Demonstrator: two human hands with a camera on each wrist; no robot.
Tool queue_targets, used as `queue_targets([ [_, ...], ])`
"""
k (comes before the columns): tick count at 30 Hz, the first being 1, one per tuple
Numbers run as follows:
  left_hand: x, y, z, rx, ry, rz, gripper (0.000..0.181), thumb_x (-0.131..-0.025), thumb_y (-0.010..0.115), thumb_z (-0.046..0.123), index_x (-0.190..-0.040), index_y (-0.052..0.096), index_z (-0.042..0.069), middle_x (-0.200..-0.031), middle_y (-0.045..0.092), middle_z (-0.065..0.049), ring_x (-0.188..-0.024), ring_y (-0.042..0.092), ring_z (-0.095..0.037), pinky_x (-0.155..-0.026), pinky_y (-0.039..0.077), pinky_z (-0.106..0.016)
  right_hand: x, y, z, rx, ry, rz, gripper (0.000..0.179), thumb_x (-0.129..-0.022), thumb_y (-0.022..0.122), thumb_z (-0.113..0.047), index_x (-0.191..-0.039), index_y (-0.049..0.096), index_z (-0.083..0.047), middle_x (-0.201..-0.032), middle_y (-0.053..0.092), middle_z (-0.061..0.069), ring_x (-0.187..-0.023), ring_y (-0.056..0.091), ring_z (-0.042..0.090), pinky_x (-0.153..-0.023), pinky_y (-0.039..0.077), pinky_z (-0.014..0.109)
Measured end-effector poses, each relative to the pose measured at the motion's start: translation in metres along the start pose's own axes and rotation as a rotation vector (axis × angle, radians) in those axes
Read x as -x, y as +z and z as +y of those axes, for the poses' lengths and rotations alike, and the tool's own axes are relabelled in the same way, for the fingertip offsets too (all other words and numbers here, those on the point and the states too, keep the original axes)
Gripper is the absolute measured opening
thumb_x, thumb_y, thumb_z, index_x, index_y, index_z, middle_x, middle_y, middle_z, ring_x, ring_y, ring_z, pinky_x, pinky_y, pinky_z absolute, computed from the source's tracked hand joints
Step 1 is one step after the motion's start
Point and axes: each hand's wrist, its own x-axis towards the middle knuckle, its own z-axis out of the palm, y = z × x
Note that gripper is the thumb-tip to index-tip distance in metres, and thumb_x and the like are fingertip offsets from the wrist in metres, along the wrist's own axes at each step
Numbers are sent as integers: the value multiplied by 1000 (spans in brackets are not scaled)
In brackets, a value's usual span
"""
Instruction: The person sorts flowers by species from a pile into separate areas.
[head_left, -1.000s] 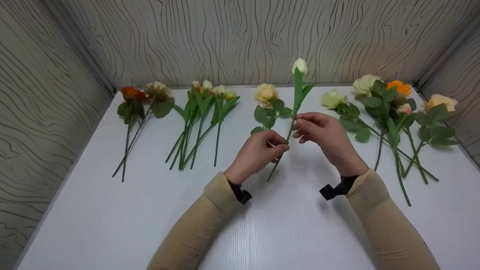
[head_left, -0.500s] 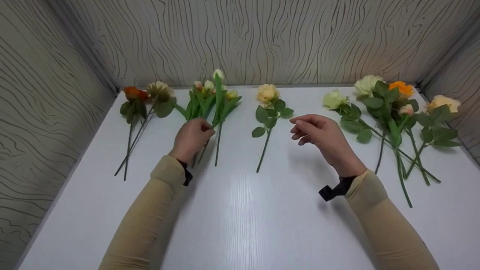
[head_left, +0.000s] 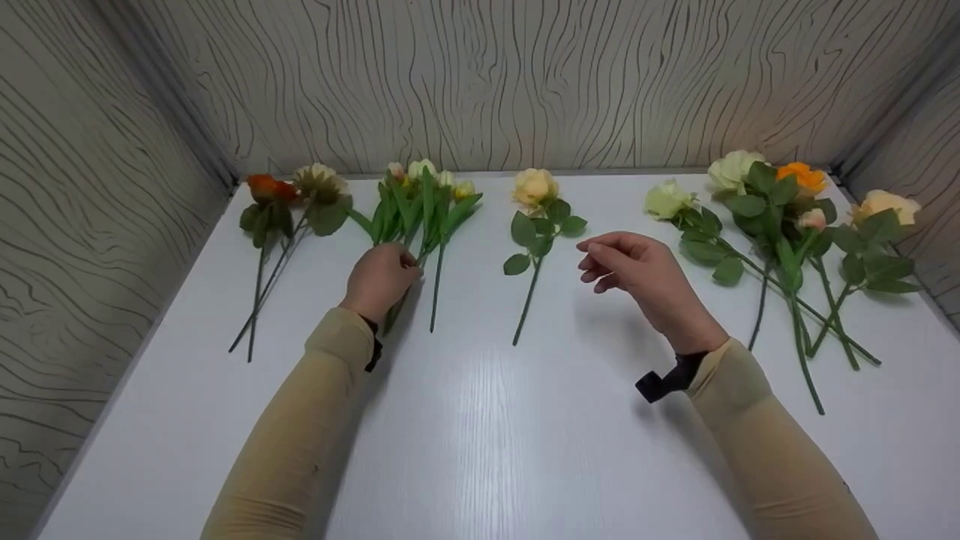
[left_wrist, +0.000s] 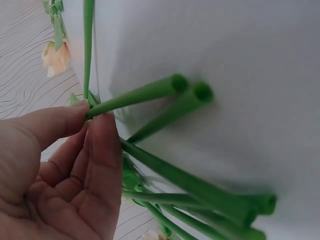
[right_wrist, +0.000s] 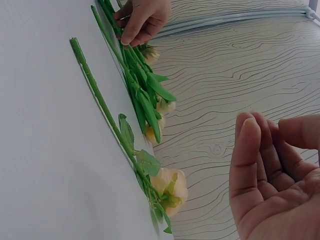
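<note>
Over the tulip bunch [head_left: 395, 214] at the back left, my left hand [head_left: 381, 279] pinches the stem of a white tulip [head_left: 428, 199] between thumb and forefinger. The left wrist view shows that green stem [left_wrist: 137, 96] leaving the fingertips, its cut end pointing away from the hand. Several other tulip stems [left_wrist: 195, 182] lie close below the fingers, low over the white table. My right hand [head_left: 637, 281] hovers with loosely bent fingers and holds nothing. Nearest to it lies a single peach rose [head_left: 535, 187], its stem towards me.
Two flowers, one rust-red [head_left: 270, 189] and one cream [head_left: 320, 180], lie crossed at the far left. A pile with pale green roses [head_left: 739, 171], an orange flower [head_left: 801, 178] and a peach rose [head_left: 885, 206] lies at the right. A wood-patterned wall [head_left: 480, 82] stands behind the white table [head_left: 480, 450].
My left hand has carried the white tulip from the middle leftward to the tulip bunch and lowered it there. My right hand let go of the stem and has stayed nearly in place.
</note>
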Motion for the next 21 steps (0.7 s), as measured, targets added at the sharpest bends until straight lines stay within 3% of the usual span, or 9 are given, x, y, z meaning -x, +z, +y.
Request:
queue_targets([
  [15, 1, -4, 8, 20, 10, 0, 23, -100, 67, 22, -110, 72, 2, -102, 69, -11, -91, 63, -27, -79, 54, -42, 2, -1, 1, 35, 37, 10, 37, -102, 67, -31, -122, 66, 0, -109, 68, 18, -96, 68, 27, -79, 58, 33],
  [18, 3, -5, 16, 35, 62, 21, 24, -102, 65, 26, -113, 72, 6, -104, 68, -8, -91, 62, -25, -80, 53, -42, 1, -1, 3, 44, 42, 12, 36, -102, 67, -30, -122, 67, 0, -108, 68, 18, -96, 69, 27, -79, 58, 33],
  [21, 9, 1, 31, 33, 173, 43, 26, -103, 63, 29, -119, 71, 9, -109, 67, -5, -94, 62, -21, -80, 53, -40, 0, -4, 7, 65, 54, 18, 36, -102, 66, -30, -123, 67, 0, -108, 68, 18, -96, 69, 27, -80, 58, 33],
])
